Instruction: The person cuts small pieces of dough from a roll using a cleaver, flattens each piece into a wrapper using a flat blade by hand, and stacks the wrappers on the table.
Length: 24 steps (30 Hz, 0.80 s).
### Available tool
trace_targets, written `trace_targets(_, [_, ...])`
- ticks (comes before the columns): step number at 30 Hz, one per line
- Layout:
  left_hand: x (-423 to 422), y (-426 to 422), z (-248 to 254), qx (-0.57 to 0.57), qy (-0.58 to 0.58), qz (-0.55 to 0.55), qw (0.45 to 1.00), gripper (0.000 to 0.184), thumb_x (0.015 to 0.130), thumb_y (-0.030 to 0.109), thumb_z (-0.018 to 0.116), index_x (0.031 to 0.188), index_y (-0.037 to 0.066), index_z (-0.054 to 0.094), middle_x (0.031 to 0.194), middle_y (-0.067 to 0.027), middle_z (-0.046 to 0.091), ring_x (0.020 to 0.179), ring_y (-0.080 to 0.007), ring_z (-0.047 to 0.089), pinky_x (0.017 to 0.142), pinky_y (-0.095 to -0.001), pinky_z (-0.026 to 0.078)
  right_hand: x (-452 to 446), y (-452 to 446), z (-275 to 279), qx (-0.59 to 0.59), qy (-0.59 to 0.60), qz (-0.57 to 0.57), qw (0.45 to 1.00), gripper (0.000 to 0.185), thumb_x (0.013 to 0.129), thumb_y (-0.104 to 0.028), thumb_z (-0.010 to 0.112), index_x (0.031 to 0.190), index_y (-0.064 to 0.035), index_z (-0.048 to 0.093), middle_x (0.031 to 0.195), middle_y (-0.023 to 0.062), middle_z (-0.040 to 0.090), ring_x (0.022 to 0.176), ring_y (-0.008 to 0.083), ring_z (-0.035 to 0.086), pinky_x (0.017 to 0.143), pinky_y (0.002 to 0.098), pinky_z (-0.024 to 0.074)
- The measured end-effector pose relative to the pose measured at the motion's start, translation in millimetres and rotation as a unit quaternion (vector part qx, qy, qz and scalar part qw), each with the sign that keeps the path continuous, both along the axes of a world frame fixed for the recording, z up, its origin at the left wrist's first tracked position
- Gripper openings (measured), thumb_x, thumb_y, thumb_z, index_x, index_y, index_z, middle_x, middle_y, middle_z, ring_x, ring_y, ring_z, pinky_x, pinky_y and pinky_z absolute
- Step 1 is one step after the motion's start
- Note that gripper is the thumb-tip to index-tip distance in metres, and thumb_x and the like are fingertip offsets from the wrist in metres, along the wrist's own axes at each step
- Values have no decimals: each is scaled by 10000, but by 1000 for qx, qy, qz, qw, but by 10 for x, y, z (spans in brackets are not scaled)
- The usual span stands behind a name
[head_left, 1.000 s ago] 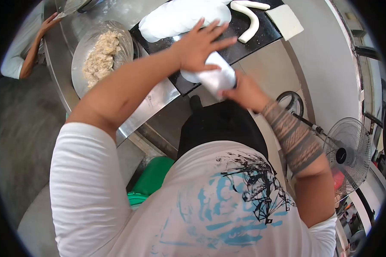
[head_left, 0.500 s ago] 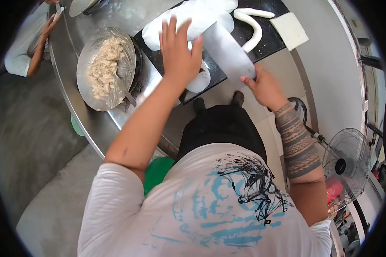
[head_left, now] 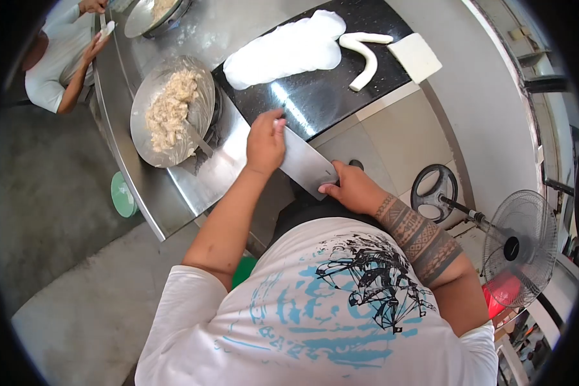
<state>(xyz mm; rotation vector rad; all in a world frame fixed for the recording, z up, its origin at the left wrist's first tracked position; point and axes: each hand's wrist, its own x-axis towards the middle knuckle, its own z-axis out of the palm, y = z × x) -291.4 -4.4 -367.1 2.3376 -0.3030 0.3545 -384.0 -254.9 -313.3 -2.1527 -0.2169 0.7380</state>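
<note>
A wide metal blade slants between my hands in front of my waist. My right hand grips its near right end. At its upper left end is my left hand, fingers curled together, with a small white bit showing at the fingertips; what it holds is mostly hidden. Beyond them, on the black board, lie a row of overlapping white dough rounds and a bent dough rope. A square white slab rests at the board's right corner.
Left of the board, a metal bowl holds pale chunky filling and a spatula on the steel table. Another person works at the far left. A fan stands at right, a green bowl lower left.
Both hands and the blade have come down off the board toward my body. My left fingers, spread before, are now curled at the blade's end. The single dough round at the board's near edge is gone from there.
</note>
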Motion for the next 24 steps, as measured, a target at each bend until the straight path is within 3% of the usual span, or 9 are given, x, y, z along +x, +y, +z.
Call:
trace_targets(2, [92, 14, 223, -97, 64, 72, 991, 363, 1083, 351, 636, 1207, 21, 719, 1056, -209, 773, 991, -332, 741, 861, -405, 560, -40, -139, 146, -4, -20, -4, 1000, 462, 962, -341, 793, 1174, 29, 614, 1075, 284, 732, 1021, 490, 695, 882, 524, 549])
trace_targets(4, [238, 74, 447, -81, 171, 98, 977, 364, 1099, 376, 614, 1111, 37, 749, 857, -176, 764, 817, -308, 736, 728, -366, 543, -124, -343, 352, -1, -21, -40, 999, 456, 953, -318, 806, 1197, 26, 633, 1096, 269, 739, 1030, 472, 706, 888, 510, 553])
trace_targets(5, [263, 93, 556, -84, 196, 93, 972, 358, 1092, 345, 606, 1015, 33, 764, 865, -203, 760, 843, -404, 732, 788, -442, 554, -207, -453, 416, 1, -21, -58, 998, 455, 949, -307, 813, 1209, 25, 642, 1106, 261, 743, 1034, 462, 712, 891, 504, 555])
trace_targets(8, [225, -1, 486, -31, 145, 34, 988, 341, 1097, 312, 581, 1034, 28, 759, 835, -190, 759, 837, -402, 743, 806, -474, 563, -557, -805, 348, 27, -21, -187, 982, 461, 950, -267, 814, 1255, 41, 654, 1130, 259, 751, 1052, 415, 735, 917, 461, 563])
trace_targets(9, [156, -71, 517, 14, 155, 33, 987, 294, 1077, 254, 580, 1231, 50, 725, 1073, -225, 768, 1045, -404, 741, 922, -464, 568, -688, -923, 333, 11, -13, -214, 977, 465, 950, -250, 813, 1270, 46, 651, 1137, 252, 756, 1054, 389, 740, 925, 444, 564])
trace_targets(12, [14, -39, 225, 52, -5, -73, 996, 450, 1048, 207, 589, 1487, 104, 588, 1440, -284, 619, 1352, -451, 597, 1110, -507, 498, -1106, -1184, 275, -14, 16, -297, 955, 471, 950, -199, 814, 1304, 62, 645, 1151, 228, 767, 1055, 317, 748, 940, 400, 565])
trace_targets(13, [17, 113, -78, 158, 37, -116, 980, 632, 1049, 282, 601, 1645, 167, 425, 1682, -309, 340, 1545, -521, 342, 1247, -615, 315, -1247, -1233, 249, -9, 25, -326, 945, 467, 948, -183, 815, 1306, 65, 644, 1152, 218, 769, 1050, 296, 746, 939, 390, 566])
trace_targets(17, [139, -88, -9, 298, 68, -55, 951, 727, 1069, 508, 547, 1693, 188, 357, 1745, -317, 194, 1599, -561, 178, 1272, -713, 100, -1731, -1390, 6, 38, 40, -408, 911, 449, 941, -134, 822, 1304, 67, 649, 1152, 177, 770, 1039, 230, 730, 931, 366, 566])
trace_targets(24, [958, -813, 34, 294, -34, -109, 949, 784, 1059, 580, 527, 1706, 190, 317, 1744, -316, 197, 1605, -534, 192, 1301, -644, 131, -1671, -1420, 131, -23, 62, -399, 914, 380, 944, -137, 826, 1232, 54, 668, 1079, 163, 784, 977, 219, 738, 893, 365, 573])
